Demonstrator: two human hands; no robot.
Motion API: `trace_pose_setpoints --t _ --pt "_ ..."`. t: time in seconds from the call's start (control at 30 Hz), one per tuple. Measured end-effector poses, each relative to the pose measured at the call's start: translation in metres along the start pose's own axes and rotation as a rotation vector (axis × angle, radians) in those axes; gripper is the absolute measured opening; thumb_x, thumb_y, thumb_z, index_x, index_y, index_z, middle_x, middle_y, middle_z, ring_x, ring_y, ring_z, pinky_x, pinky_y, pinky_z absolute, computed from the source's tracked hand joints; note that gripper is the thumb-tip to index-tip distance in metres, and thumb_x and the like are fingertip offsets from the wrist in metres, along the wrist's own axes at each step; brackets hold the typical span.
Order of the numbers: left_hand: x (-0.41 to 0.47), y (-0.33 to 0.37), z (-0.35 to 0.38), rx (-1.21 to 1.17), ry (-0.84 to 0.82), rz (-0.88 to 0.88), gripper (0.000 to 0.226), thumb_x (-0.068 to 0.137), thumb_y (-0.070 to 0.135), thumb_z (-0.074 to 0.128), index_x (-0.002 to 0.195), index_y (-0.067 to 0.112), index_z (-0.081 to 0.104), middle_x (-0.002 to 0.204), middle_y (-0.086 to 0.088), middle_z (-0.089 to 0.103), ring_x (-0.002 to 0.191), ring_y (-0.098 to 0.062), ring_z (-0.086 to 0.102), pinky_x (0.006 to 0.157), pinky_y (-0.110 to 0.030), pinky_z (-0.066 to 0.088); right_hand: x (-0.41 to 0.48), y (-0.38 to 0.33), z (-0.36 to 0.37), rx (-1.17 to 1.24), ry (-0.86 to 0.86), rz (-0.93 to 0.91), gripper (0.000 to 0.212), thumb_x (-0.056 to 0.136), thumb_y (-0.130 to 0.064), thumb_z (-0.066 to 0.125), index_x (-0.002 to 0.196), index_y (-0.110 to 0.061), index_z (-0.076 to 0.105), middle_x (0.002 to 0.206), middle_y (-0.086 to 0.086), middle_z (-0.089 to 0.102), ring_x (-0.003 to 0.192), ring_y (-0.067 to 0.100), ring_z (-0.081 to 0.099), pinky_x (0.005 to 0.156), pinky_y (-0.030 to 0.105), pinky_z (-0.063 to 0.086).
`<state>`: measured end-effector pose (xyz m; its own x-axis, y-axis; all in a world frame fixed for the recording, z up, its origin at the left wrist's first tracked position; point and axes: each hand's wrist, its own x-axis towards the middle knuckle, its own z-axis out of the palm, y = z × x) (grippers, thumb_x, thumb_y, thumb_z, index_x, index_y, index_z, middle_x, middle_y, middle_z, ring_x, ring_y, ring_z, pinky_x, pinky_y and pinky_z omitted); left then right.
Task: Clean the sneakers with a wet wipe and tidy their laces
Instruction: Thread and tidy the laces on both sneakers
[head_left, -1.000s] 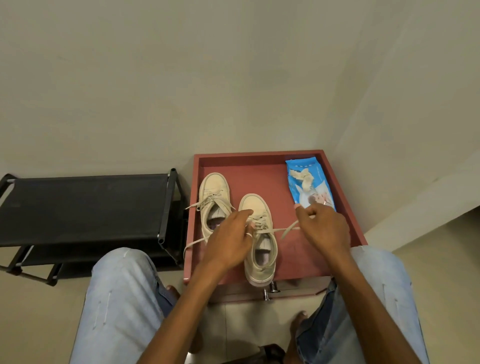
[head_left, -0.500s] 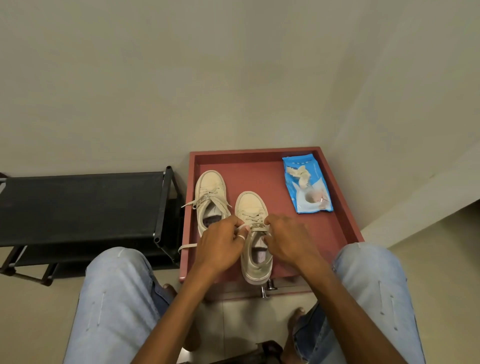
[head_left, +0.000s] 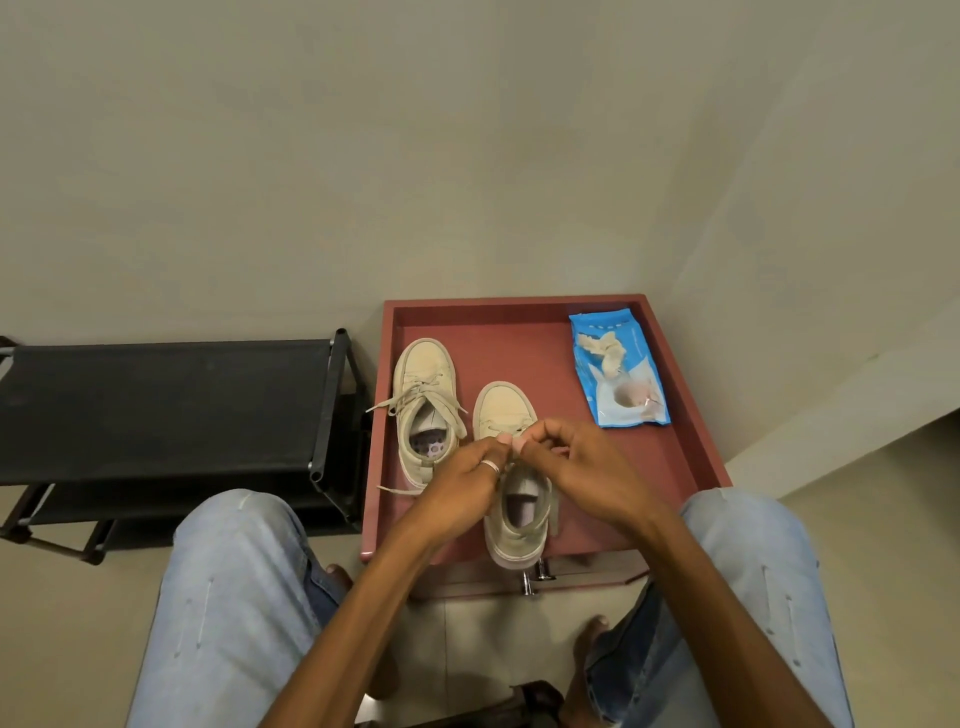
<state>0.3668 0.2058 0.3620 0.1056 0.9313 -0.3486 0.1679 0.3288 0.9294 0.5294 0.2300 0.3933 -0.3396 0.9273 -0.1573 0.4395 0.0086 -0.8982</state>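
The left hand (head_left: 464, 475) and right hand (head_left: 577, 467) meet over the near sneaker (head_left: 506, 408) on the red tray (head_left: 693, 457), curled fingertips pinching its laces (head_left: 501, 429) (mostly hidden beneath them). The second sneaker (head_left: 423, 371) lies just left and farther; the wipe pack (head_left: 631, 410) sits far right.

Cream sneakers (head_left: 423, 364), laces (head_left: 415, 397) loose, near wipe pack (head_left: 615, 371)

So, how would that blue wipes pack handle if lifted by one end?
The blue wipes pack lies flat and wrinkled, so it probably sags, soft not stiff. Its film looks glossy, perhaps slippery. The crumpled wipe on it would likely slide off.
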Motion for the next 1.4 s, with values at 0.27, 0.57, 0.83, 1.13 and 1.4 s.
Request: trace_pose_setpoints --t 0.27,0.57,0.83,1.13,1.4 --pt "0.006 -0.01 -0.007 0.234 -0.03 0.18 0.015 0.097 0.031 0.065 0.085 0.024 0.062 0.077 0.008 0.051 0.07 -0.007 0.049 0.071 -0.031 0.045 0.016 0.022 0.002 -0.209 0.083 0.005 0.016 0.098 -0.035 0.051 0.093 -0.023 0.061 0.088 -0.007 0.068 0.085 0.012 0.062 0.081 0.042 0.051" --pt "0.004 -0.022 0.008 0.801 0.382 0.638 0.025 0.098 0.019 0.064 0.122 0.013 0.059 0.106 -0.002 0.058 0.091 -0.017 0.056 0.065 -0.032 0.053 0.029 0.032 0.009 -0.265 0.173 0.032 0.021 0.1 -0.038 0.047 0.093 -0.022 0.058 0.085 -0.004 0.067 0.08 0.011 0.061 0.07 0.031 0.046" --pt "-0.002 -0.025 0.005 1.205 0.406 0.841 0.041 0.084 0.004 0.079 0.122 0.007 0.066 0.091 -0.005 0.056 0.079 -0.019 0.051 0.057 -0.028 0.043 0.034 0.032 0.01 -0.259 0.201 0.073 0.023 0.099 -0.035 0.049 0.097 -0.017 0.062 0.088 0.0 0.068 0.084 0.015 0.062 0.074 0.033 0.048" --pt "0.006 -0.026 0.008 0.707 0.246 0.524 0.019 0.103 0.027 0.052 0.111 0.016 0.066 0.095 0.004 0.049 0.086 -0.013 0.052 0.074 -0.034 0.049 0.033 0.03 0.01 -0.253 0.236 0.083 0.024 0.098 -0.035 0.052 0.093 -0.016 0.064 0.084 -0.002 0.069 0.08 0.014 0.063 0.073 0.033 0.048" --pt "0.008 -0.009 0.004 0.084 0.057 0.048 0.022 0.102 0.019 0.054 0.086 0.024 0.069 0.071 0.019 0.063 0.067 0.0 0.056 0.068 -0.025 0.042 0.028 0.022 0.008 -0.173 0.385 0.075 0.005 0.092 -0.025 0.061 0.093 -0.024 0.065 0.087 -0.012 0.067 0.083 0.001 0.062 0.079 0.027 0.05"
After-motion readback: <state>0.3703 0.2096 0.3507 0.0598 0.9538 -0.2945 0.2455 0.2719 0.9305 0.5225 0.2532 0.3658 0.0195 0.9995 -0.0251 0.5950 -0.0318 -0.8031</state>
